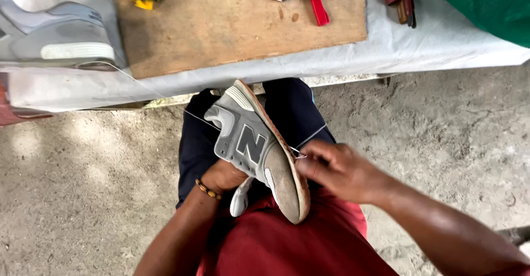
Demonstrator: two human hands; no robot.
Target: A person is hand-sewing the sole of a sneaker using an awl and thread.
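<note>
The left hand (221, 176) is curled under a grey sneaker (256, 146), gripping it from beneath so the shoe lies tilted on its side over the person's lap, toe pointing back toward the body and its worn sole turned toward the right hand (331, 168). That right hand sits just beside the sole's edge, fingertips pressed together in a pinch on a thin white thread (309, 138) that touches the shoe there. Beyond both hands stands the counter (386, 49), carrying a wooden board (221, 27), with a second grey shoe (55, 35) beyond the left hand.
</note>
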